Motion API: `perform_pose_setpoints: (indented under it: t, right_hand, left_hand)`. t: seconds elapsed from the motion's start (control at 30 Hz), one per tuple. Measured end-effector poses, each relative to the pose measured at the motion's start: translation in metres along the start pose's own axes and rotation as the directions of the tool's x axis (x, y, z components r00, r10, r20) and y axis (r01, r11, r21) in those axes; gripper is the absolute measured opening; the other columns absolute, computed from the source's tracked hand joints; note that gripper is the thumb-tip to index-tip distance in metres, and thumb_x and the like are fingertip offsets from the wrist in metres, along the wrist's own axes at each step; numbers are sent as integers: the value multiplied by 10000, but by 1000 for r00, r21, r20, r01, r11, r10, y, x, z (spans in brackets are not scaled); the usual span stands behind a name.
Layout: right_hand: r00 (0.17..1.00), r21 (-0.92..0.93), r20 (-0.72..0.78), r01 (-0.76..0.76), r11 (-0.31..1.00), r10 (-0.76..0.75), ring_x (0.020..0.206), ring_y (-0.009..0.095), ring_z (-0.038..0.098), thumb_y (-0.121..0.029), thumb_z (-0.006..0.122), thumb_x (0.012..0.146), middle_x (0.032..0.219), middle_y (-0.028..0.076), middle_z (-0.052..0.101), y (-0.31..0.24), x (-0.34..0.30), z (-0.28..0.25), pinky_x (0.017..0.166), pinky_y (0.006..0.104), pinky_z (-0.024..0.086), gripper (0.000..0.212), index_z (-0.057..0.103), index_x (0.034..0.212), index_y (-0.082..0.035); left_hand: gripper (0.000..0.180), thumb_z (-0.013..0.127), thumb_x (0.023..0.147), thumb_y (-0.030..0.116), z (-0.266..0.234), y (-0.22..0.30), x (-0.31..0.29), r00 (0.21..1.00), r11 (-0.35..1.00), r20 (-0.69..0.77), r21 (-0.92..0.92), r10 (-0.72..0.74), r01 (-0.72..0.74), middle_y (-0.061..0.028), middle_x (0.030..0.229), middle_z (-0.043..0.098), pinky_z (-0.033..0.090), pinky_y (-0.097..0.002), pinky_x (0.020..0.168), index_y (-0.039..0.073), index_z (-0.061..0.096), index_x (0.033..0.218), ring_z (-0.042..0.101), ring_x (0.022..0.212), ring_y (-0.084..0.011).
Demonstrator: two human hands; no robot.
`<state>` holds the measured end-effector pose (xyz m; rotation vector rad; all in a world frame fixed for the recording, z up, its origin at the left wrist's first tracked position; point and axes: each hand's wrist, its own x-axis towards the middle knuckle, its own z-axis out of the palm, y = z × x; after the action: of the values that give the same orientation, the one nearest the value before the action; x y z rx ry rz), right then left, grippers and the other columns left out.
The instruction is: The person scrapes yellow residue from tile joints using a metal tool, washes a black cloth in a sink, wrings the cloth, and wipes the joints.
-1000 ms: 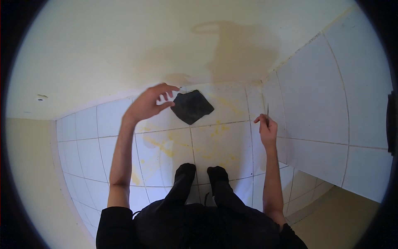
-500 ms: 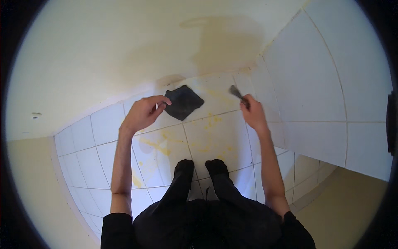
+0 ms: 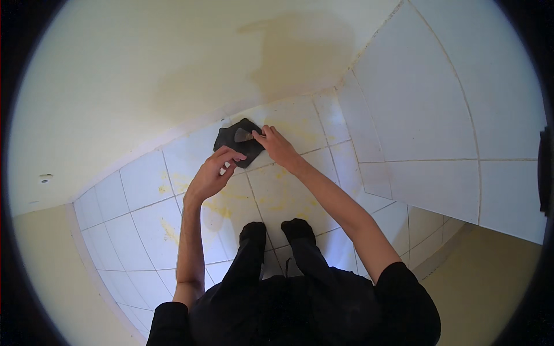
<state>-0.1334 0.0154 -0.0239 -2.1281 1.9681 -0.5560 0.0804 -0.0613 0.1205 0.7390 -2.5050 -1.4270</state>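
Note:
A limp, roughly square black cloth (image 3: 226,137) is spread out low near the foot of the wall. My left hand (image 3: 213,173) is at its near edge, thumb and forefinger bent together in a pinch there. From the right, my right hand (image 3: 277,144) reaches over the cloth, fingers wrapped round a small scraper (image 3: 243,135) with a grey, fan-shaped blade. That blade lies over the middle of the cloth; the handle is mostly hidden in my fingers. I cannot tell whether blade and cloth touch.
White floor tiles (image 3: 283,193) with yellow smears and spots lie round my black-socked feet (image 3: 297,229). A cream wall (image 3: 144,86) rises ahead, and a white-tiled wall (image 3: 421,104) stands at the right. A small white fitting (image 3: 45,179) is on the wall at far left.
My right hand has swung left, carrying the scraper over the cloth. My left hand has shifted from the cloth's left corner to its near edge.

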Motion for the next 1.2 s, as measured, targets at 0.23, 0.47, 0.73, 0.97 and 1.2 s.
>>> perform_pose_setpoints:
  t: [0.23,0.47,0.73,0.97,1.2]
  right_hand:
    - [972,-37,-237,-1,999,-8,1095,314,512,-60,618,830,1199,167,503,-14,-5,-21,949,391,456,391,546,1211,-4]
    - [799,351,-584,91,932,142,1121,286,575,76,527,834,1140,140,626,-9,-18,-184,948,377,452,270,613,1074,-13]
    - [253,41,-965,407,912,-69,905,261,608,-226,483,964,1049,147,627,-48,-79,-385,810,364,494,285,608,1071,6]
    - [375,162,-926,487,858,-38,919,257,601,-221,490,959,1060,142,620,-62,-101,-381,833,374,480,271,608,1076,-7]
    - [486,278,-874,508,816,-5,934,254,595,-216,496,954,1071,137,613,-69,-103,-365,857,383,466,259,608,1081,-20]
  left_hand:
    - [377,632,800,-69,-18,-19,-19,971,994,-220,31,-93,102,-102,1090,594,568,-300,691,74,606,1149,627,980,-216]
    - [402,534,772,-129,-84,23,-28,934,987,-341,151,105,-56,-91,1126,639,506,-286,797,44,613,1126,609,1018,-207]
    - [210,465,886,-10,-203,156,-109,219,601,-563,698,796,-390,-167,1153,593,472,-413,900,4,615,1032,558,1104,-296]
    - [195,465,893,0,-141,177,-131,178,437,-441,602,880,-669,-166,1140,585,474,-411,893,0,607,1026,557,1086,-291]
    - [181,464,900,9,-25,143,-91,526,574,-278,133,804,-808,-165,1126,577,476,-409,886,-5,600,1020,556,1068,-286]
